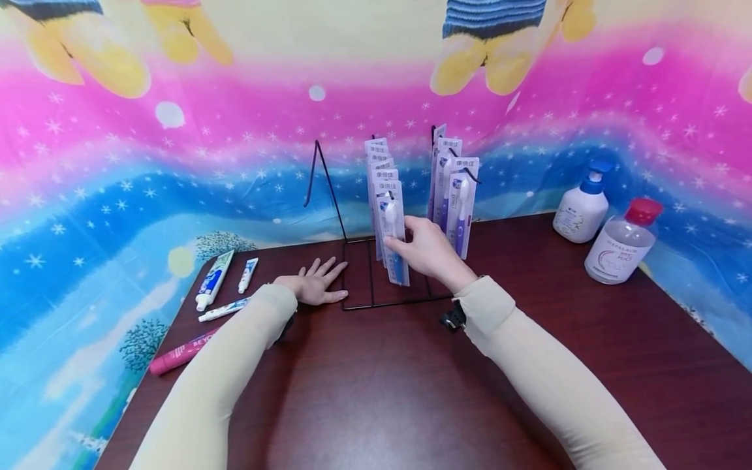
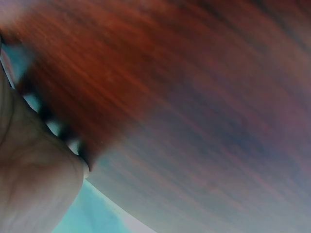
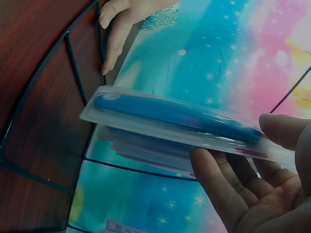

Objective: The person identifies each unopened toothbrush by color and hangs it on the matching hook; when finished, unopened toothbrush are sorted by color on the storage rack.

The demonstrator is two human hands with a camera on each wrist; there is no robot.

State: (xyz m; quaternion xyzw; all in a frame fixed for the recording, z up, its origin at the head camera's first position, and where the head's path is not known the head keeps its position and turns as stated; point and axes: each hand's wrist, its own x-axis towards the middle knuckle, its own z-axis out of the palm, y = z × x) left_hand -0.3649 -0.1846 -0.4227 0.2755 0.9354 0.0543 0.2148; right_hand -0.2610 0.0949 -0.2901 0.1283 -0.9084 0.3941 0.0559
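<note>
My right hand [image 1: 433,251] pinches the edge of a packaged toothbrush [image 1: 389,228], the front one in the middle row of a black wire rack [image 1: 372,305]. In the right wrist view, the thumb lies on one side of the clear toothbrush pack [image 3: 170,116], with its blue handle showing, and fingers [image 3: 214,189] touch the other side. More packs hang close behind it. My left hand [image 1: 315,287] rests palm down on the table with fingers spread, beside the rack's left base bar. The left wrist view shows mostly table, with part of the hand [image 2: 34,160] at its edge.
More toothbrush packs [image 1: 464,209] hang on the right hook; the left hook [image 1: 330,189] is bare. Toothpaste tubes [image 1: 215,281] and a pink tube [image 1: 182,352] lie at left. A blue-topped pump bottle [image 1: 581,209] and a red-capped bottle [image 1: 619,251] stand at right. Patterned cloth hangs behind.
</note>
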